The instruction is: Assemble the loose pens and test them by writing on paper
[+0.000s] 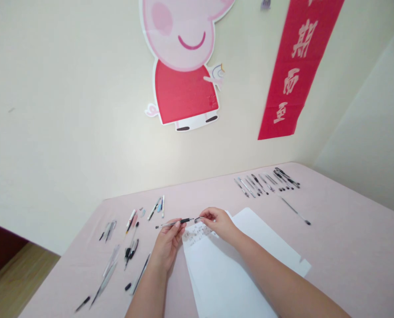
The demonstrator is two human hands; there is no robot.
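My left hand [168,240] is closed around the barrel of a thin black-grip pen [183,221], held level above the pink table [349,247]. My right hand [218,221] pinches the pen's right end with fingertips together. Just below both hands lies a stack of white paper [236,274] with small scribbles [197,232] at its top left corner.
Several pens and pen parts [130,243] lie scattered to the left of my hands. A row of several pens [266,182] sits at the far right of the table, one lone pen [294,210] nearer. The wall behind carries a pig cartoon and a red banner.
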